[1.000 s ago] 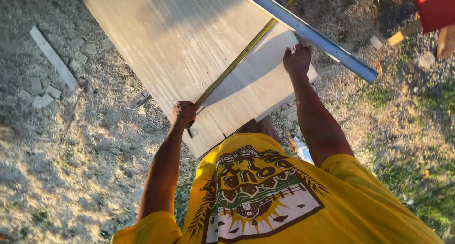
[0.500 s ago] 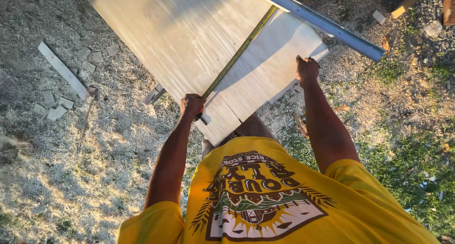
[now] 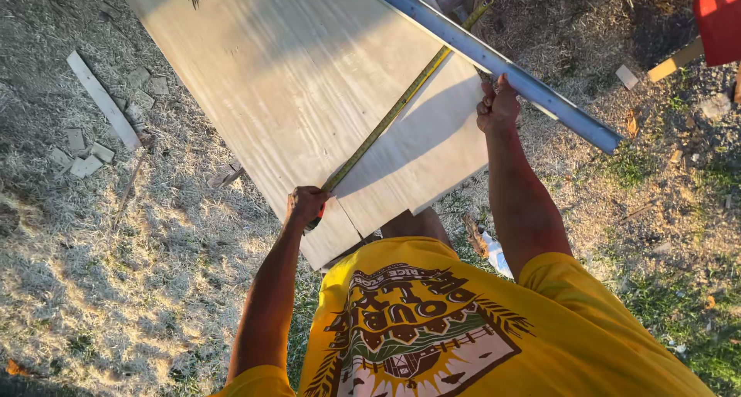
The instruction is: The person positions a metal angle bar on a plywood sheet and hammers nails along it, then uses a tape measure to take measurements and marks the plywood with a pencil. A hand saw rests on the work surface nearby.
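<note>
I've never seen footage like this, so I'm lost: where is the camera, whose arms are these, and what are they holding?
There is no machine here. The camera sits on a person's head and looks down past a yellow shirt. Both arms are that person's own. The left hand grips the case end of a yellow tape measure, stretched across a pale plywood sheet. The right hand is closed at the sheet's edge, beside a long metal bar. Wood offcuts lie on dry grass below.

Smooth matt plywood board (image 3: 309, 81), glossy metal bar (image 3: 494, 61).
</note>
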{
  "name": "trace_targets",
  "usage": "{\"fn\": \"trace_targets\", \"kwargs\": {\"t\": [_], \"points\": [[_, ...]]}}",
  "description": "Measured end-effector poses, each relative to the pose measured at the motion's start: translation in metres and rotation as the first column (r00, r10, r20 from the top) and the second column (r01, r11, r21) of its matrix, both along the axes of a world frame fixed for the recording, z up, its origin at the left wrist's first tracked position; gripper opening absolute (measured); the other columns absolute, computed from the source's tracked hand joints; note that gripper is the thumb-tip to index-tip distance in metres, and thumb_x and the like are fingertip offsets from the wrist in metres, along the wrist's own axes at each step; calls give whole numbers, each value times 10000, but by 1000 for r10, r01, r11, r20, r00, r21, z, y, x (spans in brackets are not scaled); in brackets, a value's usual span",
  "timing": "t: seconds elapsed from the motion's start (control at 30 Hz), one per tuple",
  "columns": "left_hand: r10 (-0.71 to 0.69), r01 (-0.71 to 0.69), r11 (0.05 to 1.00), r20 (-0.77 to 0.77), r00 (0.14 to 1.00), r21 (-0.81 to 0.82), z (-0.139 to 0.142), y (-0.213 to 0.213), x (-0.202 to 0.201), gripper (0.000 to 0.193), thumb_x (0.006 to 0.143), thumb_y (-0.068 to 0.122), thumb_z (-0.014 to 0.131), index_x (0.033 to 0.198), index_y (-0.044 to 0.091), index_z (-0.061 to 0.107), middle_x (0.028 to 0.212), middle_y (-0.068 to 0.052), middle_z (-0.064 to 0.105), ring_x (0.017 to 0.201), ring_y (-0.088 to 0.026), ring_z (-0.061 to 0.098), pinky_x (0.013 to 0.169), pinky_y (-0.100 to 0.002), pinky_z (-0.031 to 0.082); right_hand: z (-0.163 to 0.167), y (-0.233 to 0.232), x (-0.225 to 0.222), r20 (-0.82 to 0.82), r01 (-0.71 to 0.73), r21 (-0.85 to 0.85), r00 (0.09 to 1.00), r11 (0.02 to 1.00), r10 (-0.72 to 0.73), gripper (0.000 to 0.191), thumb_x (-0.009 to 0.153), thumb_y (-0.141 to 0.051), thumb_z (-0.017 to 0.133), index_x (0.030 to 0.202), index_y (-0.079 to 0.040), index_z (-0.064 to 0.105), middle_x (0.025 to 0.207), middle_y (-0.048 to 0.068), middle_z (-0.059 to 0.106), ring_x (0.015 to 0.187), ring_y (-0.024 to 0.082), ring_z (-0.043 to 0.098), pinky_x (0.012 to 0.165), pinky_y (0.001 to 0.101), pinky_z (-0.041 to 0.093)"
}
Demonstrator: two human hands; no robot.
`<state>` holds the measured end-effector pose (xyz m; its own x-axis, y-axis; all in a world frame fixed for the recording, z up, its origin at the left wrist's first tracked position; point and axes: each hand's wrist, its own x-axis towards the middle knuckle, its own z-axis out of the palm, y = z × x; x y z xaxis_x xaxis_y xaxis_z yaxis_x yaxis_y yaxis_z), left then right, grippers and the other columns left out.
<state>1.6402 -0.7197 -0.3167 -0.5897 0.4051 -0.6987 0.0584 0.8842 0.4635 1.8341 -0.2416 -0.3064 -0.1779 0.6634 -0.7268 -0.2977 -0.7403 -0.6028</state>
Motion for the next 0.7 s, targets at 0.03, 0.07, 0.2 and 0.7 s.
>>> {"fn": "trace_targets", "kwargs": {"t": [0.03,0.07,0.2,0.7], "points": [[-1,1,1000,-7,1000,-7,0,0,0,349,797,461,794,945,147,825,881,-101,786,823,-271,757,778,-409,579,-3,6,-3,-48,36,-12,998,999,-37,203,1006,-377,628,1117,-209,604,858,68,695,473,95,435,420,253,333],[-5,4,1000,-14,1000,-15,0,0,0,350,799,462,796,958,152,827,892,-95,786,835,-267,754,784,-406,576,-6,13,-6,-158,1,-6,987,1000,-2,217,1028,-388,623,1114,-189,606,871,55,690,489,94,445,431,251,332],[-2,2,1000,2,1000,-25,-7,-2,3,326,831,437,781,1009,166,822,885,-103,794,838,-259,767,795,-395,585,-13,39,-13,-574,-102,91,808,991,136,225,1108,-403,602,1082,-180,597,833,13,629,553,99,462,490,265,334],[-146,144,988,-37,989,-51,-4,-33,-23,301,803,400,822,1023,194,829,958,-103,786,872,-279,758,820,-408,587,-9,43,-32,-234,-225,145,938,963,255,241,974,-317,692,997,-78,670,803,16,652,540,82,472,457,251,338]]}}
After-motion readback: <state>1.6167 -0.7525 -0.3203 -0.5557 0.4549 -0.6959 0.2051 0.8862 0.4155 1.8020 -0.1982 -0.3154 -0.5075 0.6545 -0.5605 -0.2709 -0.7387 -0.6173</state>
